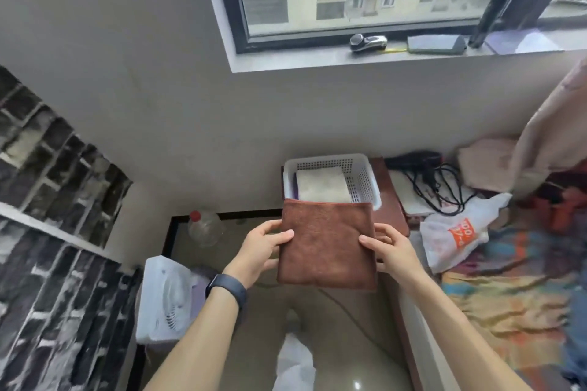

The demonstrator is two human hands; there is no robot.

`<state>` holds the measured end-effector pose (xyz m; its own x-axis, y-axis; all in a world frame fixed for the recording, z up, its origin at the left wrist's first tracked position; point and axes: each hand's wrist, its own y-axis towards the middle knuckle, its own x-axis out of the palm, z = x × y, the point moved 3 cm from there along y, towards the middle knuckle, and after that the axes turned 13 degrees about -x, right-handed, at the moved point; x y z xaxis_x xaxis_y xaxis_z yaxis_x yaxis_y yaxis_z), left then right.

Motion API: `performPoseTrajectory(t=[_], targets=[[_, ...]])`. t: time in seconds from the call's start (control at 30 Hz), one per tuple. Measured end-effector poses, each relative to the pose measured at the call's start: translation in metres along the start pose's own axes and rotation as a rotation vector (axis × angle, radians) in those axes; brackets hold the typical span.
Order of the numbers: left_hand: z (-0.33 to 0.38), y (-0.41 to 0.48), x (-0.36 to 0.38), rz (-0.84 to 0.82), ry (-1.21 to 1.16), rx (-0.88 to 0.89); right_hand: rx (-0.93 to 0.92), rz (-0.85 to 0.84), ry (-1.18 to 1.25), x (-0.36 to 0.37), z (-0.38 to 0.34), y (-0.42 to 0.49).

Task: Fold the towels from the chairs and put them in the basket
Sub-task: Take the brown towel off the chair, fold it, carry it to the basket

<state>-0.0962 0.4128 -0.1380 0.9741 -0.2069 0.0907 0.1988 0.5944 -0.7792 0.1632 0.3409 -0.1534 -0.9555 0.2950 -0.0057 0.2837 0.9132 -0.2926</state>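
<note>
- Brown towel (327, 244): folded into a flat square, held in the air in front of the person, its far edge overlapping the near rim of the basket in this view.
- Left hand (260, 247): grips the towel's left edge, thumb on top, fingers curled beneath. Dark band (227, 286) on that wrist.
- Right hand (390, 251): grips the right edge the same way, thumb on top.
- White basket (365, 181): perforated walls, sits on a reddish-brown stand (389, 197) by the wall under the window; a cream folded towel (322, 184) lies flat inside.
- Nearby: plastic bottle (203, 228) and white fan (165, 292) on the left; plastic bag (454, 232) and black cords (435, 184) on the right.
</note>
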Motion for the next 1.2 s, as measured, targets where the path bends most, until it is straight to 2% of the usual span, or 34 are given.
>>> performPoseTrajectory(t=[0.2, 0.37, 0.57, 0.73, 1.0, 1.2], targets=[[0.057, 0.097, -0.002, -0.016, 0.04, -0.04, 0.057, 0.062, -0.056, 0.008, 0.0, 0.1], [0.073, 0.169, 0.003, 0.01, 0.062, -0.157, 0.169, 0.096, -0.133, 0.01, 0.012, 0.167], [0.087, 0.236, 0.01, 0.122, 0.049, -0.255, 0.172, 0.058, -0.304, 0.017, 0.03, 0.245], [0.075, 0.313, 0.004, 0.257, 0.239, -0.248, 0.231, 0.01, -0.316, 0.017, 0.06, 0.307], [0.086, 0.325, 0.017, 0.33, 0.371, -0.295, 0.308, -0.05, -0.345, 0.014, 0.101, 0.34], [0.083, 0.327, 0.021, 0.38, 0.338, -0.253, 0.251, -0.026, -0.38, 0.018, 0.101, 0.348]])
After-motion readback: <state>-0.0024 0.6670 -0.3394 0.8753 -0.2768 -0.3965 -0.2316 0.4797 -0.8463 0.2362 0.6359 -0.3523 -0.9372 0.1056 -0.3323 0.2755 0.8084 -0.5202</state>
